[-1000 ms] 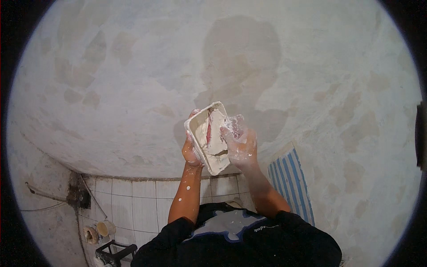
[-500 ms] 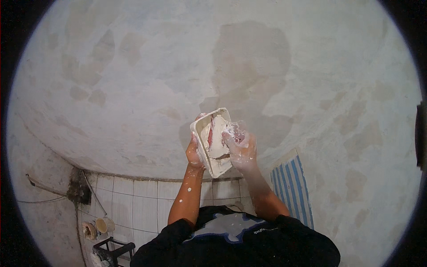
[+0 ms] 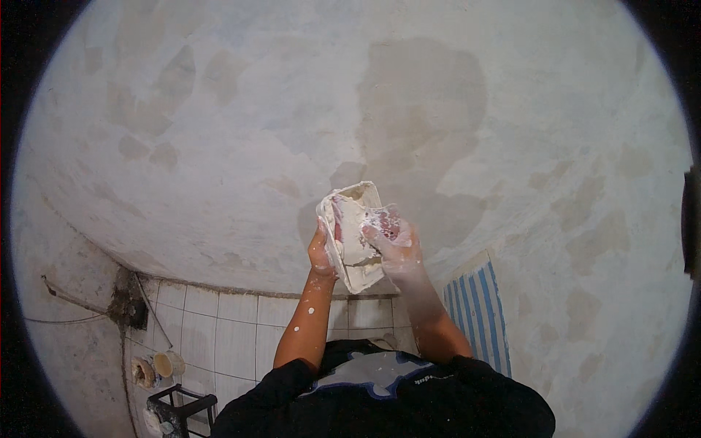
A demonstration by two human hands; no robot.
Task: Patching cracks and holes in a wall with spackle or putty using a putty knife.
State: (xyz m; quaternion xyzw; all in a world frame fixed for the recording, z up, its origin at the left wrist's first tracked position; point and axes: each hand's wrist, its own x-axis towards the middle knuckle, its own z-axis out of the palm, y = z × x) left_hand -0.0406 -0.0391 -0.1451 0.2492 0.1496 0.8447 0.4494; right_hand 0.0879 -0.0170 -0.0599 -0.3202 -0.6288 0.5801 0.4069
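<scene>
I hold a white rectangular tray (image 3: 355, 241), smeared with pale plaster, raised in front of a patchy plastered wall (image 3: 307, 124). My left hand (image 3: 320, 255) grips the tray from beneath along its left side. My right hand (image 3: 392, 244), coated in white plaster, is closed on a small plaster-covered tool with a reddish handle (image 3: 385, 223) that rests against the tray's right edge. Both forearms are speckled with white.
Below the plastered wall runs a band of white tiles (image 3: 219, 328). A blue and white striped cloth (image 3: 478, 314) hangs at the right. At lower left there are a wall fitting with cables (image 3: 128, 306), small cups (image 3: 157, 369) and a black stand (image 3: 179, 409).
The tray has shifted slightly right and tilted more upright. My right hand with the tool has stayed at the tray's right edge.
</scene>
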